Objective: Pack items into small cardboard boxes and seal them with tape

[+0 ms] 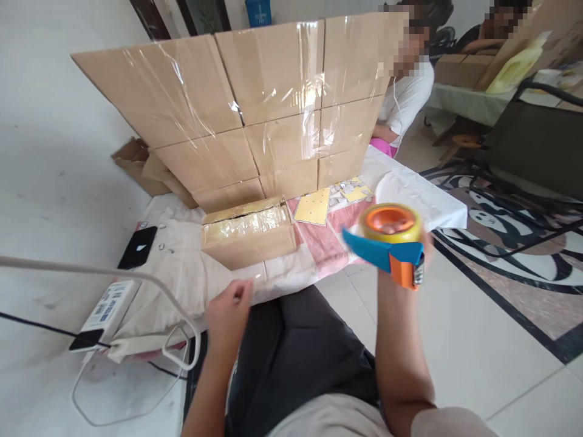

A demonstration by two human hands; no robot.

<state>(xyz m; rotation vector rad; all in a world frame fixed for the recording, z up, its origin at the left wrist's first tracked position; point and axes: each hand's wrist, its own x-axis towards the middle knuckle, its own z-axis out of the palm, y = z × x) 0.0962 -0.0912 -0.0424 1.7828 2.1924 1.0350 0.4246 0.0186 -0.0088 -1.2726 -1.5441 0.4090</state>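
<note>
- Noting at far left a flat black rectangular device and a long white printed box, both by off-white cloth.
- Curling the bare left hand inward near the cloth's front edge; not being able to tell if pinching anything.
- Seeing just beyond it a tan oblong cardboard box, shiny with clear tape, before a tall brown cardboard panel.
- Finding flat yellow card sheets right of the box.
- Grasping in the bare right hand a blue-and-orange tape dispenser with a yellow roll; holding it raised, right of the box and apart from it.
- Judging the step in hand as handling the dispenser, not laying tape on the box at this instant.
- Judging the next move as calling for a steadying left hand if bringing the dispenser over the box.
</note>
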